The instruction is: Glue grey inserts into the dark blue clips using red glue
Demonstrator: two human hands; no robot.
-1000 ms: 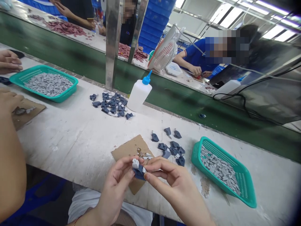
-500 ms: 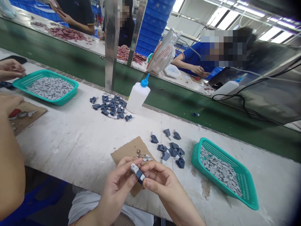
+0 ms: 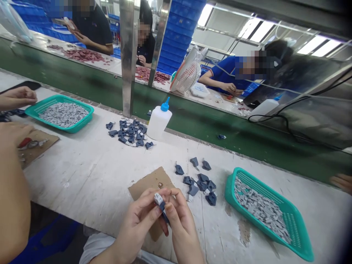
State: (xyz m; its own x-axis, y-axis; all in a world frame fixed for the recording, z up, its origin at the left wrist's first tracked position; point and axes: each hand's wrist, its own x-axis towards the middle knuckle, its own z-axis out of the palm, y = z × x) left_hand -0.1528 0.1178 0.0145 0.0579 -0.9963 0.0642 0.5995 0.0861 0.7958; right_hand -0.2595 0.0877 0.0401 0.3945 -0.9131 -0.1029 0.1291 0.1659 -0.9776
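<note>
Both of my hands meet at the table's front edge around a small dark blue plastic part with a light grey piece [image 3: 158, 199] at its upper end. My left hand [image 3: 137, 220] pinches it from the left between thumb and fingers. From the other side my right hand [image 3: 180, 222] grips it, the thumb pressed along it and the fingers behind. Fingers cover much of the part. Beneath the hands lies a piece of brown cardboard [image 3: 148, 180] with a blob of clear, wet-looking stuff [image 3: 160, 185]. Several loose dark blue parts [image 3: 202, 178] lie just beyond my right hand.
A green basket of small grey pieces [image 3: 229, 187] stands at the right, another green basket [image 3: 89, 119] at the left. A white bottle with blue nozzle [image 3: 159, 123] stands near a pile of dark blue parts [image 3: 130, 130]. A co-worker's arm [image 3: 13, 190] reaches in at left.
My right hand has turned more upright and closed in, with its thumb now higher along the part. The head view has shifted slightly, so the table sits lower in the picture.
</note>
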